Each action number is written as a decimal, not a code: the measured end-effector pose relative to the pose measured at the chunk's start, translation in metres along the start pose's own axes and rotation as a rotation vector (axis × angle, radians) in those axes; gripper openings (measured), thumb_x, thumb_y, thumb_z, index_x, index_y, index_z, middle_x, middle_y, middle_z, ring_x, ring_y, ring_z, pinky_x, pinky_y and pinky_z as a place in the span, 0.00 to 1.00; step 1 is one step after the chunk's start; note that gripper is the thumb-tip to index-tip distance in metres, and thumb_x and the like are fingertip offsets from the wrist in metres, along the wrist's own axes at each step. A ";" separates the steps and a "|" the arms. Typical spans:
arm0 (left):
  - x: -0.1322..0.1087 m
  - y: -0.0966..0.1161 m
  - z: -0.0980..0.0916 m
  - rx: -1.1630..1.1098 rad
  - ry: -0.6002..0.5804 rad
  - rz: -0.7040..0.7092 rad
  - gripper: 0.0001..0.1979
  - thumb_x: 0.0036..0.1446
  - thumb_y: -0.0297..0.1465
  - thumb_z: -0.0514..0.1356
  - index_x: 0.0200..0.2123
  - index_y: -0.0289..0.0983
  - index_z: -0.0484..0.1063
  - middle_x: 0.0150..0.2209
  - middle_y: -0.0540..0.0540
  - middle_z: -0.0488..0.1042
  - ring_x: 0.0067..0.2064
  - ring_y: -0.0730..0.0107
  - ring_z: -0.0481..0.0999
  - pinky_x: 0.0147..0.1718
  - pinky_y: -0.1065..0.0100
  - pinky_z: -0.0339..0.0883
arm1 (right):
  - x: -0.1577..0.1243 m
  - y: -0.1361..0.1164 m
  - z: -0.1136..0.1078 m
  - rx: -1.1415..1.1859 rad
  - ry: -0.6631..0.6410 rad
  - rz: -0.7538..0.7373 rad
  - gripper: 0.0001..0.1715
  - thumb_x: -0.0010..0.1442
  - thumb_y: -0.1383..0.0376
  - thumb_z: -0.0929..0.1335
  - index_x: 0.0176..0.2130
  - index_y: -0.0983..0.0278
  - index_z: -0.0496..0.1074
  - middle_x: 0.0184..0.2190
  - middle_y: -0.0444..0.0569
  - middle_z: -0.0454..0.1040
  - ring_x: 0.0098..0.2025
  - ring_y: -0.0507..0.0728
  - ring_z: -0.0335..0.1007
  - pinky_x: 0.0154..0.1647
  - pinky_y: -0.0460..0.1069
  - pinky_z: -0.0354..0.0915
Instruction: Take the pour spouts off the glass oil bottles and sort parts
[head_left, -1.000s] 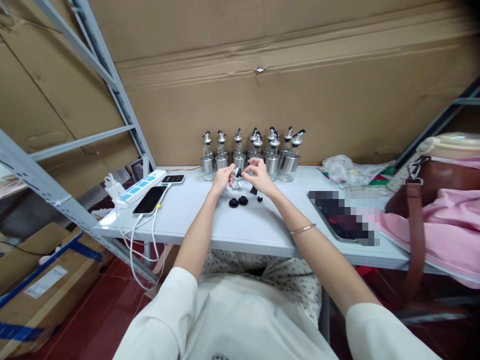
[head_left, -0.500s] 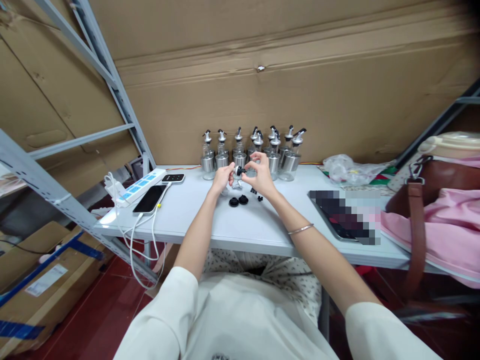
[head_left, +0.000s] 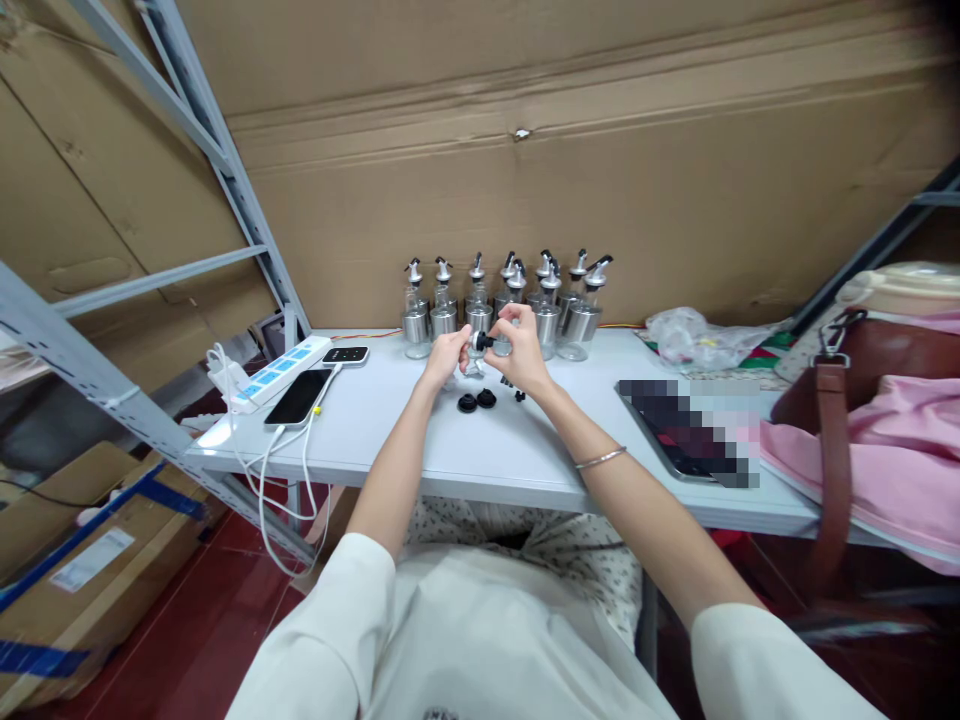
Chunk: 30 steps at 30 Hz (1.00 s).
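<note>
Both my hands meet above the far middle of the white table [head_left: 420, 455]. My left hand [head_left: 448, 357] is closed around a small glass bottle, mostly hidden by the fingers. My right hand [head_left: 519, 352] pinches a small black pourer part [head_left: 482, 342] at the bottle's top. Just below the hands, two black round caps [head_left: 476, 401] and some tiny black bits [head_left: 514, 391] lie on the table. Behind the hands stands a row of several glass-and-steel oil bottles [head_left: 510, 310] with pour spouts, against the cardboard wall.
A phone [head_left: 299, 398] on a white cable, a smaller black device [head_left: 346, 354] and a white power strip [head_left: 274, 373] lie at the left. A blurred tablet [head_left: 694, 430], a crumpled plastic bag [head_left: 694, 340], a brown bag [head_left: 862, 370] and pink cloth [head_left: 900, 460] sit at the right. Grey shelf rails [head_left: 217, 160] rise at the left.
Both hands have lifted slightly toward the bottle row, and my right fingers have turned on the black part. Everything on the table stays put.
</note>
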<state>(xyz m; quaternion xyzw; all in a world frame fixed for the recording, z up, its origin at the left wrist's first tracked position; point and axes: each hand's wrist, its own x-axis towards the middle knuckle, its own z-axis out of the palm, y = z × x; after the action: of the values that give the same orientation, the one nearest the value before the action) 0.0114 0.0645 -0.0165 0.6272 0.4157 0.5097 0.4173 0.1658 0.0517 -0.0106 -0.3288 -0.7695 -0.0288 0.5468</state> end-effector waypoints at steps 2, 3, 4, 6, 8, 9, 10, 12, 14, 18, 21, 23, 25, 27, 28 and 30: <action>-0.001 0.002 0.001 -0.010 -0.009 -0.009 0.27 0.59 0.50 0.50 0.17 0.38 0.56 0.07 0.55 0.59 0.11 0.80 0.59 0.18 0.75 0.54 | 0.000 0.000 0.000 0.007 0.000 0.003 0.09 0.45 0.72 0.68 0.28 0.62 0.63 0.43 0.52 0.59 0.46 0.60 0.59 0.50 0.57 0.61; -0.002 0.003 0.002 -0.013 -0.011 -0.013 0.27 0.60 0.50 0.50 0.17 0.38 0.56 0.07 0.55 0.59 0.11 0.80 0.59 0.18 0.75 0.54 | 0.000 0.001 0.000 0.010 0.002 0.001 0.10 0.44 0.73 0.68 0.28 0.62 0.63 0.43 0.52 0.59 0.46 0.60 0.59 0.50 0.57 0.61; -0.002 0.004 0.002 -0.015 -0.011 -0.014 0.27 0.60 0.50 0.51 0.17 0.38 0.56 0.07 0.55 0.59 0.11 0.80 0.58 0.18 0.75 0.54 | 0.000 0.001 0.001 0.013 0.004 -0.004 0.10 0.44 0.73 0.67 0.28 0.62 0.63 0.43 0.52 0.59 0.46 0.60 0.60 0.49 0.57 0.61; -0.004 0.006 0.003 -0.012 -0.012 -0.016 0.26 0.60 0.49 0.51 0.17 0.37 0.56 0.07 0.55 0.59 0.11 0.80 0.58 0.17 0.75 0.54 | -0.001 0.002 0.001 0.009 0.009 -0.017 0.10 0.43 0.74 0.67 0.27 0.62 0.63 0.43 0.52 0.60 0.46 0.60 0.60 0.49 0.56 0.62; -0.005 0.008 0.003 -0.003 -0.015 -0.021 0.27 0.60 0.49 0.51 0.17 0.37 0.56 0.07 0.54 0.59 0.11 0.80 0.58 0.17 0.75 0.53 | -0.001 0.002 0.000 -0.010 0.001 -0.032 0.09 0.44 0.75 0.66 0.26 0.62 0.63 0.43 0.51 0.60 0.46 0.60 0.60 0.48 0.56 0.62; -0.005 0.008 0.003 -0.001 -0.012 -0.025 0.27 0.60 0.49 0.51 0.16 0.37 0.55 0.07 0.54 0.58 0.11 0.81 0.58 0.17 0.75 0.53 | -0.001 0.002 -0.001 -0.023 -0.010 -0.038 0.09 0.45 0.75 0.66 0.25 0.62 0.63 0.43 0.51 0.61 0.46 0.60 0.60 0.48 0.56 0.62; -0.005 0.008 0.003 -0.003 -0.005 -0.028 0.27 0.60 0.49 0.51 0.16 0.37 0.55 0.07 0.55 0.58 0.11 0.81 0.58 0.17 0.75 0.53 | -0.001 0.001 -0.002 -0.032 -0.021 -0.043 0.08 0.45 0.74 0.66 0.24 0.62 0.63 0.43 0.51 0.61 0.47 0.60 0.60 0.48 0.56 0.62; -0.005 0.008 0.002 -0.007 0.020 -0.033 0.27 0.61 0.49 0.50 0.16 0.38 0.54 0.07 0.55 0.57 0.11 0.81 0.58 0.17 0.75 0.53 | -0.001 0.000 -0.005 -0.036 -0.020 -0.032 0.07 0.47 0.73 0.66 0.24 0.62 0.64 0.43 0.51 0.62 0.47 0.60 0.60 0.48 0.57 0.61; -0.005 0.006 0.001 -0.008 0.043 -0.024 0.27 0.61 0.48 0.50 0.17 0.38 0.54 0.07 0.55 0.57 0.11 0.81 0.58 0.17 0.75 0.53 | 0.000 -0.001 -0.007 -0.008 0.020 0.022 0.05 0.48 0.71 0.67 0.27 0.61 0.66 0.41 0.52 0.63 0.46 0.61 0.60 0.50 0.57 0.61; -0.003 0.003 0.001 -0.009 0.059 0.031 0.26 0.60 0.49 0.51 0.18 0.37 0.56 0.08 0.55 0.59 0.12 0.80 0.59 0.19 0.75 0.54 | 0.002 0.003 -0.007 0.054 0.057 0.246 0.06 0.56 0.63 0.65 0.29 0.62 0.69 0.38 0.52 0.65 0.46 0.61 0.61 0.52 0.58 0.59; -0.003 0.002 0.002 -0.020 0.055 0.072 0.25 0.59 0.51 0.51 0.20 0.38 0.57 0.10 0.56 0.60 0.13 0.80 0.60 0.19 0.74 0.54 | 0.002 0.010 -0.002 0.113 -0.065 0.431 0.21 0.62 0.56 0.61 0.24 0.62 0.72 0.37 0.53 0.66 0.47 0.61 0.61 0.57 0.59 0.55; -0.003 0.003 0.003 -0.005 0.031 0.087 0.25 0.58 0.51 0.52 0.21 0.38 0.57 0.11 0.56 0.61 0.14 0.80 0.60 0.19 0.74 0.55 | 0.002 0.014 0.000 0.193 -0.156 0.504 0.26 0.62 0.53 0.59 0.23 0.62 0.73 0.38 0.53 0.66 0.49 0.61 0.61 0.59 0.59 0.53; -0.005 0.004 0.003 0.026 0.004 0.093 0.25 0.57 0.51 0.53 0.21 0.37 0.58 0.13 0.56 0.62 0.14 0.80 0.61 0.19 0.73 0.56 | 0.002 0.018 0.002 0.275 -0.208 0.530 0.24 0.60 0.51 0.62 0.24 0.63 0.74 0.39 0.53 0.66 0.50 0.61 0.61 0.60 0.59 0.53; -0.006 0.004 0.003 0.052 -0.007 0.103 0.24 0.58 0.51 0.52 0.22 0.37 0.59 0.13 0.55 0.63 0.15 0.80 0.62 0.19 0.73 0.57 | 0.001 0.020 0.003 0.336 -0.218 0.545 0.21 0.56 0.50 0.65 0.26 0.63 0.74 0.42 0.53 0.65 0.51 0.61 0.61 0.60 0.59 0.53; -0.006 0.003 0.003 0.060 -0.007 0.111 0.24 0.58 0.51 0.52 0.22 0.37 0.59 0.13 0.55 0.63 0.15 0.79 0.62 0.19 0.73 0.57 | 0.001 0.022 0.003 0.359 -0.211 0.552 0.20 0.54 0.49 0.67 0.26 0.63 0.74 0.43 0.53 0.64 0.52 0.61 0.60 0.61 0.59 0.53; -0.006 0.002 0.002 0.078 0.004 0.123 0.23 0.59 0.50 0.51 0.23 0.37 0.59 0.13 0.56 0.62 0.15 0.79 0.62 0.20 0.73 0.57 | 0.000 0.024 0.003 0.385 -0.194 0.550 0.19 0.52 0.49 0.68 0.27 0.62 0.74 0.46 0.52 0.63 0.54 0.61 0.59 0.61 0.60 0.53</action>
<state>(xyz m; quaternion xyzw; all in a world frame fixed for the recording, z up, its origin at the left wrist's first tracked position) 0.0130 0.0581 -0.0170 0.6665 0.3967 0.5189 0.3593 0.1765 0.0721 -0.0194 -0.4157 -0.6920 0.2966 0.5103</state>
